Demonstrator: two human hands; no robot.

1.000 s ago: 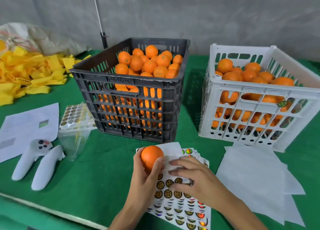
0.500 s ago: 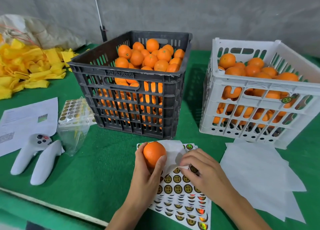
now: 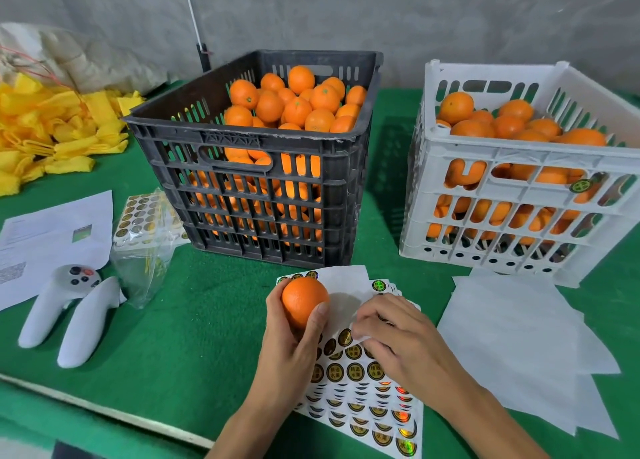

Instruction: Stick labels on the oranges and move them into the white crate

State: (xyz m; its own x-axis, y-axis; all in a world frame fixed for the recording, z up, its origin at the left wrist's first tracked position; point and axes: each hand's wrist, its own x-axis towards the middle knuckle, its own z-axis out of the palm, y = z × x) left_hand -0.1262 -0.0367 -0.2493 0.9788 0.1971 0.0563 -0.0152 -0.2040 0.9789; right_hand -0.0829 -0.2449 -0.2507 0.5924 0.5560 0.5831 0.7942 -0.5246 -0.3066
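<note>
My left hand (image 3: pixel 289 344) holds an orange (image 3: pixel 302 299) upright just above the label sheets (image 3: pixel 360 399), a stack of round dark-and-gold stickers on the green table. My right hand (image 3: pixel 398 337) rests on the top sheet beside the orange, fingertips pinched at the sheet's peeled white backing; whether a label sits between them is hidden. The black crate (image 3: pixel 263 195) behind holds several unlabelled oranges. The white crate (image 3: pixel 519 195) at the right holds several oranges, one showing a label through its side.
Loose white backing sheets (image 3: pixel 519 347) lie right of my hands. Two white controllers (image 3: pixel 65 316), a plastic bag of label sheets (image 3: pixel 145 237) and a printed paper (image 3: pixel 52 237) lie at the left. Yellow foam nets (image 3: pixel 52 136) pile at the far left.
My right hand has drawn its fingers together, from flat on the sheet to pinching at its upper part. The orange in my left hand stays in place. The view has shifted slightly.
</note>
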